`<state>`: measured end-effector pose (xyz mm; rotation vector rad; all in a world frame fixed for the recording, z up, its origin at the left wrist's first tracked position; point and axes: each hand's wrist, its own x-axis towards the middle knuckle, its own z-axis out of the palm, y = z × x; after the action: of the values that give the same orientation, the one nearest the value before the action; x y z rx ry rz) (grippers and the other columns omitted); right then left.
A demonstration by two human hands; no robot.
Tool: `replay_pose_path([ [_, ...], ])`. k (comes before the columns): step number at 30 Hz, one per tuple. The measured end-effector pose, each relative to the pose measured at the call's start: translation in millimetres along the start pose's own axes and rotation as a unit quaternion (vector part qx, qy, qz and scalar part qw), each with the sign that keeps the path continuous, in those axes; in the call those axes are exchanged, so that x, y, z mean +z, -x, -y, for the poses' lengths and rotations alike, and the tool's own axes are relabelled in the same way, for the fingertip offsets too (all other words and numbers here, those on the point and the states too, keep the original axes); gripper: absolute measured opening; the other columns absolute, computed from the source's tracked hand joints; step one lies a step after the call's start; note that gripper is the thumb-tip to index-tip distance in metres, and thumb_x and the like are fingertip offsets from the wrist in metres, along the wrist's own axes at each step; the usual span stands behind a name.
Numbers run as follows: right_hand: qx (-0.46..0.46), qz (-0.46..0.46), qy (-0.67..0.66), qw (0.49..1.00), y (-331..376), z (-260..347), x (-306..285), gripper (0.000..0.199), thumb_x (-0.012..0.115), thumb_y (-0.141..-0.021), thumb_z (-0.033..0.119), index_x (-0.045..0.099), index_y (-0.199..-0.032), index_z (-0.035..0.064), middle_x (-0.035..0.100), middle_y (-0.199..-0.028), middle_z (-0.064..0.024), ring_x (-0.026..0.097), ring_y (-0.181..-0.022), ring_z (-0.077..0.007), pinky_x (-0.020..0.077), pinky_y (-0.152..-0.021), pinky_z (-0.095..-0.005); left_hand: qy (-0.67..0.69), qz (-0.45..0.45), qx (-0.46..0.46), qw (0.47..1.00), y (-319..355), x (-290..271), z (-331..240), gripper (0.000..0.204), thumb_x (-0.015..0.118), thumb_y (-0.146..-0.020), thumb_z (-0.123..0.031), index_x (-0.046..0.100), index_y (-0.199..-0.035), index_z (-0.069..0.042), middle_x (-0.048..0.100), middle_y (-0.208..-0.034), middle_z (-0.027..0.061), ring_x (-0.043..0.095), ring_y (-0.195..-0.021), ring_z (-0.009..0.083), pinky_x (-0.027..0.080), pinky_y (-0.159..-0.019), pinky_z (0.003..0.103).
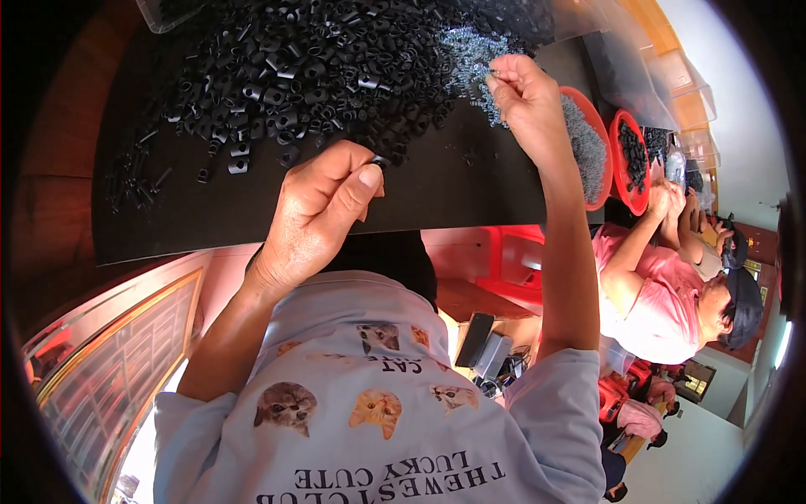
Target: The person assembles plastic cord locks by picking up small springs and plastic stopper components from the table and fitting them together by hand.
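Note:
My left hand (323,206) is closed in a pinch above the near part of the dark table, with a small black ring-shaped part (379,160) between thumb and forefinger. Beyond it spreads a heap of black plastic parts (294,76), some tubular, some with holes. My right hand (526,97) reaches over a pile of small silvery metal pieces (478,67), probably screws. Its thumb and forefinger are pinched together at the pile's right edge. Something tiny shows at the fingertips, too small to name.
A red basin (598,151) of grey metal pieces stands right of my right forearm, beside a red basin (631,160) of black parts. Clear plastic bins (646,76) line the far right. A person in pink (655,286) works at the right, with others beyond. Thin black pieces (138,181) lie left.

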<state>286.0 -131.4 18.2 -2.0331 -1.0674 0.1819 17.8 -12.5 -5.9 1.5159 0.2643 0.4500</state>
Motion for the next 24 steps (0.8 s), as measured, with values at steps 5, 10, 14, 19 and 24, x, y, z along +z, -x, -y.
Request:
replay_pose_path([
  [5, 0.006, 0.011, -0.005, 1.0, -2.2, 0.3, -4.9, 0.014, 0.069, -0.086, 0.007, 0.062, -0.093, -0.0028, 0.068, -0.08, -0.0105, 0.06, -0.069, -0.0145, 0.0486, -0.064, -0.0298, -0.003, 0.0, -0.004, 1.0, -1.3, -0.1, -0.2, 0.026, 0.05, -0.103, -0.025, 0.06, -0.091, -0.004, 0.058, -0.08, -0.0014, 0.05, -0.066, 0.004, 0.042, -0.059, 0.021],
  [10, 0.012, 0.038, 0.083, 0.996, -9.5, 4.8, -15.2, 0.014, 0.07, -0.084, 0.01, 0.062, -0.089, -0.0017, 0.067, -0.078, -0.0105, 0.058, -0.067, -0.0137, 0.048, -0.063, -0.0302, 0.004, -0.003, 0.006, 1.0, -4.2, 0.0, -0.6, 0.026, 0.05, -0.103, -0.025, 0.06, -0.09, -0.004, 0.057, -0.077, -0.0021, 0.049, -0.065, 0.0039, 0.042, -0.059, 0.02],
  [14, 0.029, 0.043, 0.046, 0.998, -11.8, -7.7, -14.5, 0.013, 0.067, -0.084, 0.008, 0.064, -0.092, -0.0016, 0.068, -0.079, -0.0116, 0.06, -0.068, -0.0155, 0.049, -0.065, -0.0311, 0.029, -0.016, 0.016, 0.999, -6.5, 1.4, 4.2, 0.024, 0.055, -0.101, -0.02, 0.059, -0.087, 0.0, 0.059, -0.076, 0.002, 0.052, -0.061, 0.0076, 0.043, -0.055, 0.024],
  [19, -0.032, 0.009, 0.044, 0.999, -7.8, -14.5, -14.6, 0.013, 0.058, -0.092, 0.001, 0.065, -0.103, -0.0007, 0.063, -0.081, -0.0016, 0.057, -0.068, -0.0076, 0.0459, -0.057, -0.0228, 0.008, 0.006, 0.01, 1.0, -4.0, -0.2, 2.7, 0.025, 0.05, -0.103, -0.024, 0.058, -0.09, -0.004, 0.056, -0.075, -0.0016, 0.048, -0.063, 0.0047, 0.042, -0.059, 0.021],
  [24, 0.04, 0.039, 0.019, 0.998, -6.1, 1.3, -15.6, 0.006, 0.059, -0.094, 0.006, 0.061, -0.097, 0.0009, 0.06, -0.08, -0.0007, 0.054, -0.066, -0.0076, 0.0454, -0.058, -0.0233, 0.012, -0.008, 0.006, 1.0, -2.0, 0.2, 3.5, 0.022, 0.05, -0.103, -0.022, 0.058, -0.092, -0.004, 0.058, -0.079, -0.0005, 0.049, -0.063, 0.0047, 0.043, -0.059, 0.021],
])
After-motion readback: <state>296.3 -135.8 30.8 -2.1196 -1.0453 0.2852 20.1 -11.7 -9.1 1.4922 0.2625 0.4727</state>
